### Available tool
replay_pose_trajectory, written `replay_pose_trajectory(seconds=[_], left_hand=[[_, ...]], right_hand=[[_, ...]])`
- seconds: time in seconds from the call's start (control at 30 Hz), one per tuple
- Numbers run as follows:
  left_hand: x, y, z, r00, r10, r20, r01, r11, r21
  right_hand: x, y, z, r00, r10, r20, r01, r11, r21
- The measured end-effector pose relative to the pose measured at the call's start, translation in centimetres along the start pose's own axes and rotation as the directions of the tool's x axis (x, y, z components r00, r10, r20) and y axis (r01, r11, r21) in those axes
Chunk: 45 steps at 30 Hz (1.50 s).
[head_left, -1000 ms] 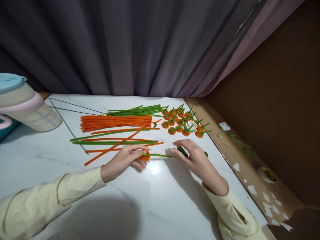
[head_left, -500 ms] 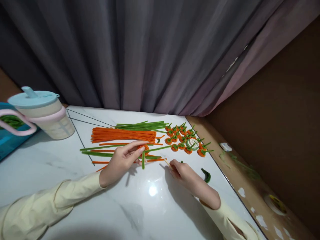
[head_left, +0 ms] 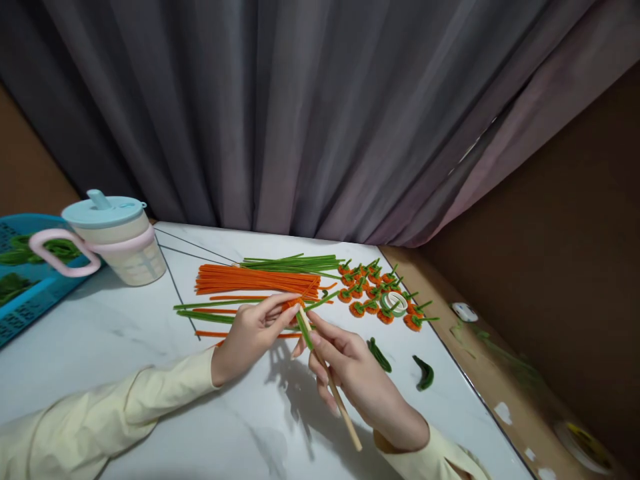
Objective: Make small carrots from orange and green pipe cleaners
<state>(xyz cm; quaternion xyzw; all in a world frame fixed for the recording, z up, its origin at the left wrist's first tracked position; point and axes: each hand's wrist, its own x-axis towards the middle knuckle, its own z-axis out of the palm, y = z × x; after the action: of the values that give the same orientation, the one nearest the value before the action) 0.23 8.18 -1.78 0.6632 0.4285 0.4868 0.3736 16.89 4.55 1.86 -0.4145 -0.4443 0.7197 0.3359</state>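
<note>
green strip and pale stick are meeting at an orange bundle

the left hand [head_left: 249,337] is pinching a small, rounded, fuzzy orange piece [head_left: 293,305] between thumb and fingers, above the white marble-patterned table [head_left: 225,433]. the right hand [head_left: 353,367] is gripping a slim, pale wooden stick [head_left: 345,419], its fingers curled together around the shaft. a fuzzy green strip [head_left: 304,328] is running along the stick's upper end, while a second green length [head_left: 323,301] is pointing away from the orange piece toward the cluster of orange pieces with green stalks [head_left: 357,309].

for this step, a steady left pinch is probably mattering most: firm enough to stop the orange piece turning, light enough to spare its pile. the right hand is likely doing best by holding the strip snug along the stick, and by tilting the stick gently rather than forcing it.

the fingers are hiding part of the orange piece and the middle of the stick. whether the stick's tip is only touching the piece or entering it, i cannot tell. at the left edge, the blue perforated plastic basket [head_left: 40,300] is running out of view.
</note>
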Motion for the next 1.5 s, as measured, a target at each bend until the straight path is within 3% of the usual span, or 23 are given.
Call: replay_pose_trajectory(seconds=[0.2, 0.53, 0.77, 1.03, 1.2, 1.33, 1.4, 1.5], left_hand=[[-0.2, -0.2, 0.2, 0.993, -0.004, 0.119, 0.006, 1.000, -0.018], [-0.3, -0.5, 0.0, 0.988, -0.026, 0.154, 0.006, 0.992, 0.128], [-0.3, -0.2, 0.1, 0.984, -0.110, 0.143, 0.103, 0.993, 0.053], [0.0, 0.6, -0.1, 0.964, -0.164, 0.208, 0.177, 0.983, -0.046], [0.2, 1.3, -0.3, 0.944, -0.200, 0.262, 0.236, 0.965, -0.114], [0.7, 1.8, -0.3, 0.907, -0.268, 0.324, 0.342, 0.919, -0.198], [1.0, 1.8, -0.4, 0.890, -0.290, 0.353, 0.382, 0.896, -0.228], [1.3, 1.8, -0.7, 0.846, -0.330, 0.418, 0.463, 0.843, -0.272]], right_hand=[[0.4, 0.3, 0.0, 0.999, 0.000, -0.041, 0.004, 0.993, 0.115], [0.6, 0.4, 0.0, 0.998, -0.033, -0.056, 0.046, 0.970, 0.238], [0.6, 0.6, -0.5, 0.998, -0.034, -0.055, 0.041, 0.991, 0.128], [0.8, 0.3, -0.8, 0.999, -0.032, 0.005, 0.031, 0.998, 0.055], [0.5, -0.3, -0.8, 0.999, -0.021, 0.029, 0.025, 0.988, -0.149], [0.2, -0.2, -1.1, 0.997, -0.067, 0.036, 0.076, 0.898, -0.434], [0.1, 0.0, -1.2, 0.984, -0.170, 0.062, 0.172, 0.777, -0.606], [0.0, 0.2, -1.3, 0.914, -0.378, 0.150, 0.345, 0.525, -0.778]])
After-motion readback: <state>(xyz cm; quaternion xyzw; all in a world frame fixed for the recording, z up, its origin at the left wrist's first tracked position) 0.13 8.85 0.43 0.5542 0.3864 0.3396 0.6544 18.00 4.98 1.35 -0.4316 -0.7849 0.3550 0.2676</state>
